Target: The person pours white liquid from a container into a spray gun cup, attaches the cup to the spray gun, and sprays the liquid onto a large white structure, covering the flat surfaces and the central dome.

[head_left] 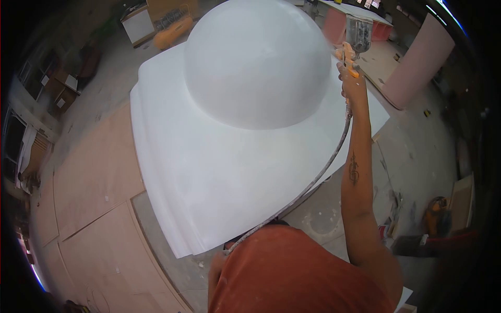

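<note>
My right hand (354, 87) is wrapped round the handle of a spray gun (346, 53), raised at the right side of a large white dome (258, 62). A paint-smeared cup (359, 35) sits on top of the gun. From its handle a grey hose (323, 171) curves down to my left side. The dome rises from a broad white panel (224, 172) with stepped edges. Only a sliver of my left hand (215, 263) shows beside my orange shirt, close to the hose's lower end; its fingers are hidden.
Pinkish boards (99, 250) lie on the floor at left. A curved pink panel (420, 62) stands at the right. Behind the dome are an orange tank-like object (173, 33) and a white box (138, 25). A yellow-and-black tool (436, 213) lies at lower right.
</note>
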Motion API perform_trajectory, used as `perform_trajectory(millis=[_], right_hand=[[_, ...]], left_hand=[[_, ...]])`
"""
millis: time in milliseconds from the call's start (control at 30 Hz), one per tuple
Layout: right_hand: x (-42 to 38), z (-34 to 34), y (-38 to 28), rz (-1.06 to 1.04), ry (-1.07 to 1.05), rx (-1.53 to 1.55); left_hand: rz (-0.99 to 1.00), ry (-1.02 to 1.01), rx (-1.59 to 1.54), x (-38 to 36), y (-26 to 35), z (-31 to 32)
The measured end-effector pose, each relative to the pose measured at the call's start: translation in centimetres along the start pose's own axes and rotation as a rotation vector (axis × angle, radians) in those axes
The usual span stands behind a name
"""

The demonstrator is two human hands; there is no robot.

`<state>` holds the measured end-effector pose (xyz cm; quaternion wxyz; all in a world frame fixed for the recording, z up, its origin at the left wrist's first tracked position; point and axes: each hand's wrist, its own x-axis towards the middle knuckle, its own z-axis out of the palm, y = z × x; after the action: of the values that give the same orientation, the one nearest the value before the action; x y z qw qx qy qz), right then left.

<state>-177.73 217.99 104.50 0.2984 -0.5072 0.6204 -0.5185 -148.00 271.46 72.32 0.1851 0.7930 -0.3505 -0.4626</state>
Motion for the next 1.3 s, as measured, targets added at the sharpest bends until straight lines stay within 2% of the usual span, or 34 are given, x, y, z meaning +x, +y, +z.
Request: perform_trajectory(millis=[167, 233, 333, 400, 433, 500, 633, 733, 867, 967, 1033, 1100, 1167, 1300], right_hand=[[-0.4, 0.6, -1.1, -0.055, -0.006, 0.024], [-1.5, 1.6, -1.3, -0.014, -0.155, 0.058], [-4.9, 3.5, -3.1, 0.001, -0.303, 0.139], [-6.2, 5.0, -3.8, 0.026, -0.413, 0.222], [-7.7, 6.2, -4.3, 0.023, -0.418, 0.225], [-8.9, 7.0, -5.9, 0.028, -0.591, 0.343], [-9.8, 7.9, -6.6, 0.003, -0.615, 0.383], [-8.8, 7.9, -6.3, 0.002, -0.546, 0.356], [-5.7, 5.9, -4.2, -0.008, -0.361, 0.228], [-3.1, 3.8, -3.3, -0.004, -0.242, 0.120], [-0.5, 1.5, -3.1, -0.109, -0.105, -0.046], [1.5, 0.3, -3.7, -0.080, -0.109, -0.108], [3.2, 0.4, -3.1, -0.248, -0.030, -0.246], [2.9, 1.5, -4.1, -0.326, -0.035, -0.262]], left_hand=[[-0.010, -0.045, -0.006, -1.1, 4.1, -1.0], [0.067, 0.027, -0.057, -1.7, 3.2, -0.8], [0.082, 0.066, -0.004, -1.8, 0.6, -0.2], [0.054, 0.074, -0.032, -3.6, 1.6, -1.1], [0.036, 0.078, -0.055, -3.8, 1.0, -2.0], [0.051, 0.104, -0.018, -3.3, -1.8, -1.8], [0.063, 0.112, -0.057, -2.0, -7.2, -1.0], [0.000, 0.116, -0.025, -2.8, -4.9, -2.9], [0.082, 0.152, -0.011, -2.1, -2.2, -2.8], [0.079, 0.065, 0.020, -1.0, 0.4, -2.6], [0.108, 0.043, 0.030, -0.4, 2.0, -1.3], [0.138, 0.022, 0.043, 0.5, 2.7, -1.1], [0.164, 0.004, 0.051, 1.2, 2.7, -0.8], [0.195, -0.017, 0.047, 1.6, 2.8, -0.4]])
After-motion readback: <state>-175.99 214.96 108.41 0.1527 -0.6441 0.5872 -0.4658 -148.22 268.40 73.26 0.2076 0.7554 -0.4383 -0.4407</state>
